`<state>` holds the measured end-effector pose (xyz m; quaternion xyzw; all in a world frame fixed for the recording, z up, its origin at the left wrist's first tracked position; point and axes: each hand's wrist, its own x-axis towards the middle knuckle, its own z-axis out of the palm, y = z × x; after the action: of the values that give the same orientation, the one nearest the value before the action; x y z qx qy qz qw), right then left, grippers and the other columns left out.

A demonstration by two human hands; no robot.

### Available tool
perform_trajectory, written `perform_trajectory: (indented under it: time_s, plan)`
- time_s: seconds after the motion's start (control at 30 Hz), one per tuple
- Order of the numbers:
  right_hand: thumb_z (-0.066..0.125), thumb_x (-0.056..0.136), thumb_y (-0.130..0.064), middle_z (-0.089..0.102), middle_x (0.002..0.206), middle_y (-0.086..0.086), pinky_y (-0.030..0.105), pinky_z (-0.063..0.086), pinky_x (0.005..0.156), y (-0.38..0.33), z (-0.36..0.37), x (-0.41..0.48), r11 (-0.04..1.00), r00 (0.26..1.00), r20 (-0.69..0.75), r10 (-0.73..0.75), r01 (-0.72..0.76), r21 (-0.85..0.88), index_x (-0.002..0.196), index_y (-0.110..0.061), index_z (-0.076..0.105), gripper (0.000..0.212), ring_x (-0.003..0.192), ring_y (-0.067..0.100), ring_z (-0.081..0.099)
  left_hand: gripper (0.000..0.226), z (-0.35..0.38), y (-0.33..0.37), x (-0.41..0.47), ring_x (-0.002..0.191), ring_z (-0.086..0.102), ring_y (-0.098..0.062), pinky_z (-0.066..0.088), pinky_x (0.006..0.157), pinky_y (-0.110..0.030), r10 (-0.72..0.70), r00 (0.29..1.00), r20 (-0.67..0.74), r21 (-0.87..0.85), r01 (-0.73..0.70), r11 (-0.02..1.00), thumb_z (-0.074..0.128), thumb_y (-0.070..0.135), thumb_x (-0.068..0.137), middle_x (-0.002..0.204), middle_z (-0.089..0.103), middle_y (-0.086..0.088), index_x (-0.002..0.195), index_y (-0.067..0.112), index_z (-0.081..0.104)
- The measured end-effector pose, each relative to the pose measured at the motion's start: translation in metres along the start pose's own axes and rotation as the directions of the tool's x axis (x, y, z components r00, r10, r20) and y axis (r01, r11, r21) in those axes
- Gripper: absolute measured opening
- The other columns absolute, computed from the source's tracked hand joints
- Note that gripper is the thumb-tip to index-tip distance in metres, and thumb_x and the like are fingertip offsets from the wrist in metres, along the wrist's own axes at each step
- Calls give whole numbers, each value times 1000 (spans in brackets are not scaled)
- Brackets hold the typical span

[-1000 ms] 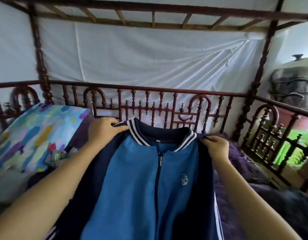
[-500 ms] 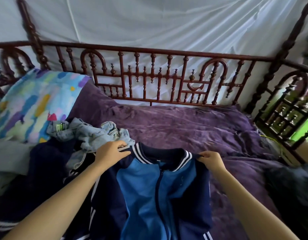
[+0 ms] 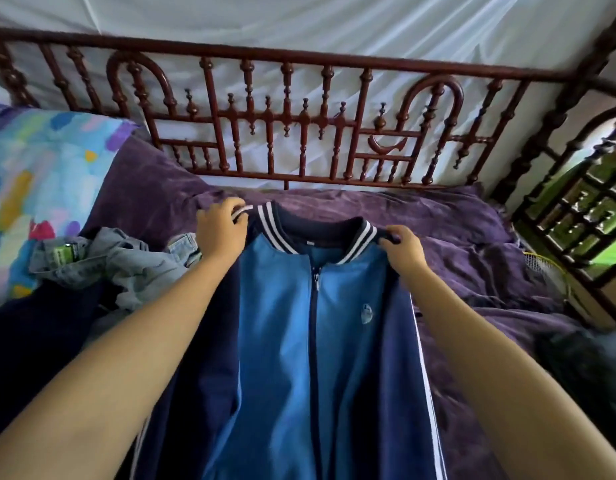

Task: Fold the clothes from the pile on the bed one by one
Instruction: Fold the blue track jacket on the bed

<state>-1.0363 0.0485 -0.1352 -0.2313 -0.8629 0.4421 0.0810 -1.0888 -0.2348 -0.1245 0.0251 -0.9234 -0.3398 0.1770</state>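
Beside the colourful pillow (image 3: 40, 174) lies the pile of clothes (image 3: 119, 261), the left grip (image 3: 221, 233) pinches one shoulder of the blue jacket (image 3: 282, 341), spread zipped and front-up over the purple bed (image 3: 473, 237), and the right grip (image 3: 405, 252) pinches the other shoulder.

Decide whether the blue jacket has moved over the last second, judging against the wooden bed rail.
Yes. The jacket has come down: its collar overlapped the bed rail before, and now sits below it.

railing (image 3: 334, 61) carved, red-brown, far side | white cloth (image 3: 299, 26) behind it | multicoloured pillow (image 3: 40, 174) left
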Motion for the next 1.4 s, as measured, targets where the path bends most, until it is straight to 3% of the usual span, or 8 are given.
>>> perform_trajectory:
  time_s: [0.17,0.4,0.67,0.93,1.03,1.2,1.3,1.4]
  plan:
    - [61,88,-11,11,155,15,31,25,109,62,37,-44,995,973,228,-44,62,-75,150,-15,12,79,142,27,19,84,47,-41,-53,142,7,-36,14,113,-47,-174,943,284,335,73,940,56,46,88,154,9,-21,150,18,8]
    - [57,89,-31,35,139,21,36,35,103,242,65,-220,724,773,174,610,-455,-519,144,-11,26,66,128,36,38,82,62,-148,-285,144,6,-34,22,113,-40,-412,666,622,593,-57,803,48,50,91,156,0,-18,150,21,-1]
    - [68,83,-32,17,147,21,40,36,104,310,54,-312,480,531,18,847,-752,-452,149,-21,3,93,127,37,39,75,17,-185,-355,139,18,-29,30,108,-36,-572,516,637,651,38,758,48,46,90,153,12,-10,150,22,8]
    - [65,78,-13,67,87,17,35,50,70,291,-9,-275,753,756,136,641,-584,-303,105,-3,66,28,87,30,66,70,7,-183,-372,137,19,-34,31,107,-43,-590,526,612,604,171,779,49,40,92,151,19,-13,149,19,14]
    - [64,80,-20,66,104,22,45,48,88,272,-82,-230,797,837,-156,525,-547,-256,111,-7,66,33,102,36,62,67,7,-180,-378,137,20,-35,31,107,-46,-566,537,625,559,198,805,51,39,93,151,22,-12,148,18,18]
    - [67,78,-22,33,141,23,54,20,106,251,-161,-199,733,756,-603,257,-559,-388,132,-14,43,60,134,40,23,65,0,-191,-391,134,32,-33,31,107,-41,-571,530,626,520,262,813,52,35,92,147,34,-14,146,11,25]
    - [68,78,-17,27,146,24,52,24,105,262,-105,-228,785,907,-402,125,-338,-518,139,-12,39,67,135,40,22,65,-9,-201,-404,133,35,-33,31,107,-39,-600,508,617,527,299,795,56,32,91,146,36,-16,144,6,28]
    - [62,85,-21,35,140,21,45,35,101,279,-14,-272,798,925,-2,379,-328,-506,139,-13,39,59,128,38,33,67,-12,-210,-413,132,37,-35,32,108,-41,-610,501,615,507,341,792,59,28,90,146,35,-18,144,4,29]
